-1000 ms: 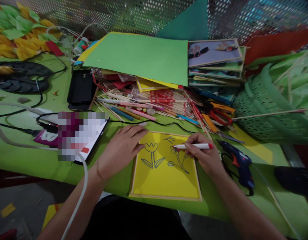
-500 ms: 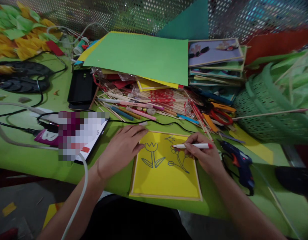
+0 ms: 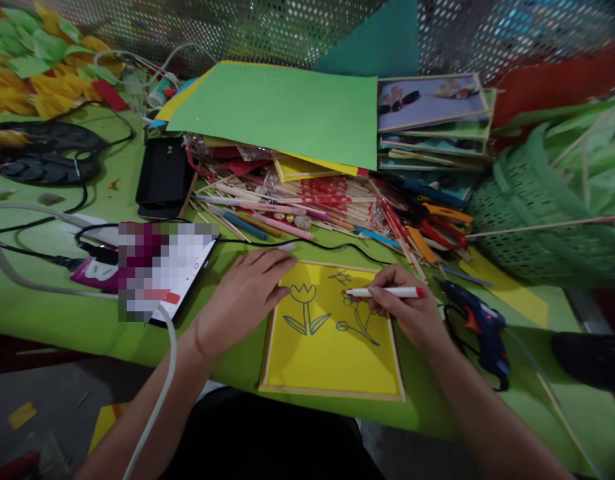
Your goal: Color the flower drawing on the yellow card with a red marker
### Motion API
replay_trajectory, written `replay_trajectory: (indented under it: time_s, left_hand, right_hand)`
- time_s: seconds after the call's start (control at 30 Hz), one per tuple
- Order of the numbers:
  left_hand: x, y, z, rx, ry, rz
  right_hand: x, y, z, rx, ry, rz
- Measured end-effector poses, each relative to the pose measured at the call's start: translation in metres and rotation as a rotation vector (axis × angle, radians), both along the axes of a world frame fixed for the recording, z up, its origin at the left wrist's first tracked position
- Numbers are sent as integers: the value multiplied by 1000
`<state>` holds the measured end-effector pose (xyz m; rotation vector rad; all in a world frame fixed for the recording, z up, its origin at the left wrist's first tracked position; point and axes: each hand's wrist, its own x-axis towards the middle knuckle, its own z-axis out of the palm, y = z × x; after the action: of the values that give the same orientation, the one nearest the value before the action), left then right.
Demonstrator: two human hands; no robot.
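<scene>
My right hand (image 3: 404, 307) is closed around a white felt-tip pen (image 3: 387, 292) with a red end. Its red tip is at the upper flower on a yellow sheet (image 3: 332, 367) edged with thin wooden strips. Dark outlines show a tulip at the left of the sheet, a branching flower at the right and a small shape above it. Stretched out flat, my left hand (image 3: 252, 287) lies at the sheet's upper left corner, its thumb over the edge. Beside that hand's fingertips is a pale pen cap (image 3: 287, 247).
A blue glue gun (image 3: 480, 327) lies to the right, below red-handled scissors (image 3: 444, 230) and a green basket (image 3: 527, 213). Behind the sheet are sticks, pens (image 3: 244, 223) and green card (image 3: 287, 113). A tablet (image 3: 187, 273) and cables (image 3: 170, 373) are at left.
The view has shifted very slightly. Both hands, the pen and the yellow sheet keep nearly the same places; the pen tip stays at the upper flower.
</scene>
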<state>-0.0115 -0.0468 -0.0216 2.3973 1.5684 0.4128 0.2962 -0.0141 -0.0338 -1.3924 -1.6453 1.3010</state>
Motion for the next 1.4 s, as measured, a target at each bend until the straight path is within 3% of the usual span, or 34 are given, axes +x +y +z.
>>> replay_trajectory:
  time_s: [1.4]
  left_hand:
    - [1,0,1,-6,2,3]
  right_hand:
    - [-1,0,4,-14,61,-31]
